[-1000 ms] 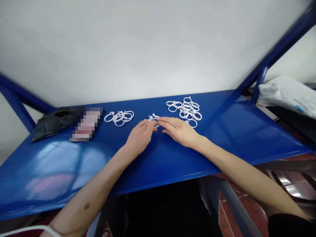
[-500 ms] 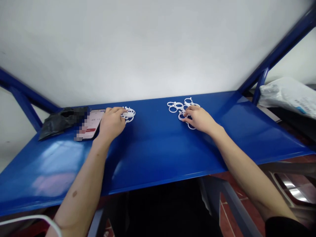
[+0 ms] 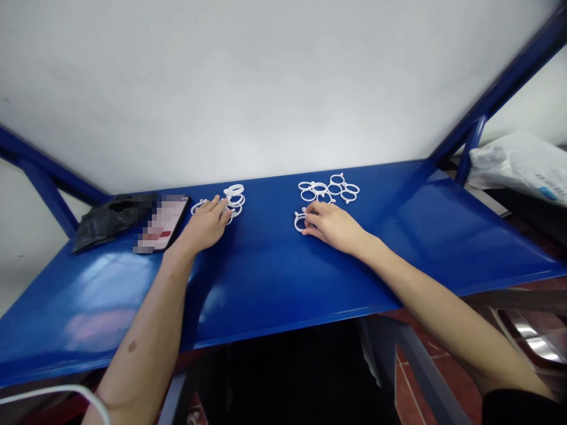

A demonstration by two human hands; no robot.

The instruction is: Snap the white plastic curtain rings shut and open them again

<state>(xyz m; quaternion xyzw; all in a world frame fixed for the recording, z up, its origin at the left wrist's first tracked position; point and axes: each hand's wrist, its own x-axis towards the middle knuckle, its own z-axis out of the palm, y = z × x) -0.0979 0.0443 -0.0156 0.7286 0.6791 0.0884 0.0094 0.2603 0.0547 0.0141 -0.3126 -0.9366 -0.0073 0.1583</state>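
On the left, my left hand rests with its fingers spread over a cluster of white plastic rings, partly covering them. Each ring is thin and round with a small knob on its rim. My right hand pinches a white ring at its right side, low over the blue table. Just behind that hand lies a second, flatter group of white rings, some overlapping.
A phone lies left of my left hand, beside a black plastic bag. Blue metal braces rise at both ends of the table. At far right is a white plastic package. A white wall stands behind.
My right hand has moved left and toward me, bringing a ring away from the right group. My left hand has shifted slightly toward me and its fingers have spread, showing more rings.
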